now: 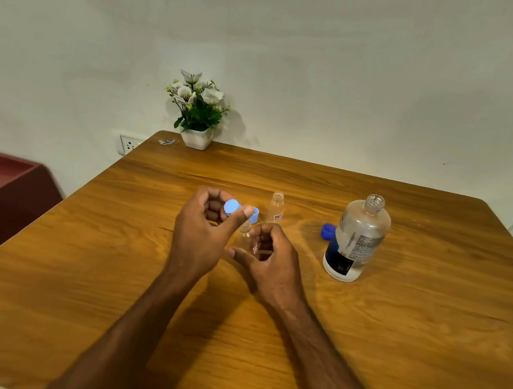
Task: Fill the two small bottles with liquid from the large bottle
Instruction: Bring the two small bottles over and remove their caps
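Head view shows a person at a wooden table [294,346], both hands working near its centre. The left hand [203,229] has its fingers curled, pinching a light blue cap [231,206] between thumb and fingertips; a second light blue cap [255,215] lies on the wood just beyond the thumb tip, toward 1 o'clock from that hand. The right hand [268,256] curls round a small clear bottle [247,230], whose open neck sticks out toward the left hand at about 10 o'clock; only its neck and a bit of red label show, so whether it holds any liquid cannot be told. The other small bottle [276,208] stands upright and uncapped at 12 o'clock from the right hand, apart from it, and it looks empty or nearly so, though the clear plastic makes that uncertain. The large bottle [355,240] stands at 3 o'clock from the hands, well apart, its mouth open and its dark blue cap [327,230] lying on the table just to its left. As a judgement, the opening stage looks done: all three bottles are uncapped. The pouring appears not yet begun, so both fills, and any recapping, remain ahead.
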